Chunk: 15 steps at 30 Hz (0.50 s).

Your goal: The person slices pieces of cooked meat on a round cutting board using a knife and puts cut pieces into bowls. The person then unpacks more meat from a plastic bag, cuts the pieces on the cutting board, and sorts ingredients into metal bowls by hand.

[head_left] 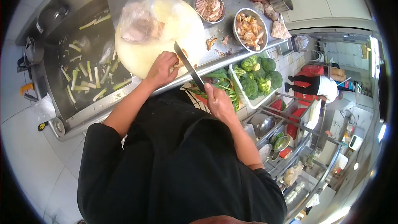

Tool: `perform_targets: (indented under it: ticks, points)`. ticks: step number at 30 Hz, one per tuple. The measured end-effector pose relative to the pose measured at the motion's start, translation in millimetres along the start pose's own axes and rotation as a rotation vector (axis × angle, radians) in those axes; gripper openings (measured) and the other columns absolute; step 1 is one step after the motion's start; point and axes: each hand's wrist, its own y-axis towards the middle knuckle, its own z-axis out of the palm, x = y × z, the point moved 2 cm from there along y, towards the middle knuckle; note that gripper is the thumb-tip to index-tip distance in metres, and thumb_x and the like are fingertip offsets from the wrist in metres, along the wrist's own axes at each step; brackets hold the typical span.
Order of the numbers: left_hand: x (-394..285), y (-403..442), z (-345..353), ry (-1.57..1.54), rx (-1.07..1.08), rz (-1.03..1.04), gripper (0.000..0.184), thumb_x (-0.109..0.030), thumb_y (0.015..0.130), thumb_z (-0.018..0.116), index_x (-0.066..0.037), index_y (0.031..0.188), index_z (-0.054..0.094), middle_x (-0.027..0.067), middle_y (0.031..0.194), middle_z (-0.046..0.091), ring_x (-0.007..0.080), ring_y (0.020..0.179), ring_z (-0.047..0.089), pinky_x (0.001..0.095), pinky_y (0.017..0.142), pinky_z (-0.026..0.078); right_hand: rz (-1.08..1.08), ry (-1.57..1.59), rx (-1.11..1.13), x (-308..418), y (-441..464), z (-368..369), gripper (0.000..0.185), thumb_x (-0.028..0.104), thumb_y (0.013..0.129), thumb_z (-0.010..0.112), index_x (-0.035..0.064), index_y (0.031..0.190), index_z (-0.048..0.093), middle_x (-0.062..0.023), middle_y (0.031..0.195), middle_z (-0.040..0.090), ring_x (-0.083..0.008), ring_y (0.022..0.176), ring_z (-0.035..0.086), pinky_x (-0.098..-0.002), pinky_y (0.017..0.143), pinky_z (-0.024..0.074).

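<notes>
My right hand (219,101) is wrapped round the handle of a knife (188,65), whose dark blade slants up and left over the edge of a round, pale cutting board (141,60). Beside the blade, my left hand (163,69) has its fingers bent and pressed on a small brown piece of food (181,59), partly hidden by the hand and blade. A clear plastic bag (139,23) with pale meat lies on the board's upper left. Brown scraps (210,43) lie on the metal counter right of the board.
Left is a metal sink (89,87) with cut stalks. Bowls of cut food (210,7) (251,30) stand at the upper right. A white crate (244,93) holds broccoli. Another person (327,89) stands far right, beyond metal shelving.
</notes>
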Motion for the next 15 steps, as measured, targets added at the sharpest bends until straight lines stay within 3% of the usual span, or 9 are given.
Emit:
perform_targets:
  ticks: [3, 5, 7, 10, 11, 15]
  points:
    - [2, -2, 6, -0.03, -0.033, 0.02, 0.016, -0.003, 0.076, 0.068, -0.001, 0.09, 0.062, 0.0174, 0.102, 0.062, 0.037, 0.099, 0.059, 0.0427, 0.088, 0.05, -0.084, -0.147, -0.069, -5, 0, 18, 0.05, 0.042, 0.11, 0.039, 0.006, 0.108, 0.073, -0.0294, 0.085, 0.07, -0.0498, 0.082, 0.068, -0.057, 0.079, 0.0557]
    - [4, 0, 5, -0.04, -0.038, -0.002, 0.015, -0.002, 0.076, 0.067, -0.001, 0.09, 0.062, 0.0172, 0.102, 0.062, 0.0367, 0.099, 0.059, 0.0424, 0.088, 0.05, -0.288, -0.261, -0.239, -28, 29, 55, 0.048, 0.04, 0.11, 0.04, 0.0066, 0.104, 0.074, -0.0267, 0.078, 0.07, -0.0488, 0.075, 0.068, -0.0571, 0.073, 0.0565]
    - [3, -2, 7, -0.036, -0.046, 0.001, 0.016, -0.001, 0.076, 0.07, -0.001, 0.09, 0.061, 0.0167, 0.102, 0.063, 0.0363, 0.1, 0.06, 0.0422, 0.088, 0.051, -0.224, -0.115, -0.184, -11, 49, 57, 0.05, 0.039, 0.11, 0.04, 0.0035, 0.097, 0.072, -0.0263, 0.078, 0.07, -0.0496, 0.076, 0.068, -0.0574, 0.073, 0.0565]
    - [2, -5, 6, -0.053, -0.067, -0.012, 0.018, -0.001, 0.077, 0.072, 0.0, 0.092, 0.062, 0.0165, 0.103, 0.063, 0.0364, 0.101, 0.06, 0.0422, 0.088, 0.051, -0.155, -0.112, -0.11, 6, 67, 39, 0.055, 0.042, 0.111, 0.037, 0.0005, 0.1, 0.071, -0.0291, 0.086, 0.07, -0.0514, 0.086, 0.068, -0.0577, 0.081, 0.0554]
    - [1, -6, 4, -0.04, -0.093, 0.004, 0.018, -0.001, 0.077, 0.073, 0.0, 0.093, 0.063, 0.0165, 0.103, 0.063, 0.0363, 0.101, 0.06, 0.0421, 0.088, 0.051, -0.085, -0.058, -0.056, 13, 63, 26, 0.061, 0.046, 0.11, 0.032, -0.0014, 0.104, 0.07, -0.032, 0.096, 0.07, -0.0526, 0.097, 0.065, -0.058, 0.09, 0.0518]
    - [-2, -12, 1, -0.036, -0.135, 0.006, 0.019, -0.002, 0.079, 0.073, 0.0, 0.095, 0.064, 0.0166, 0.103, 0.064, 0.0362, 0.1, 0.06, 0.0419, 0.088, 0.051, -0.05, -0.058, 0.008, 14, 34, 1, 0.06, 0.047, 0.11, 0.032, 0.0009, 0.11, 0.071, -0.0329, 0.1, 0.069, -0.0518, 0.102, 0.065, -0.0582, 0.094, 0.0487]
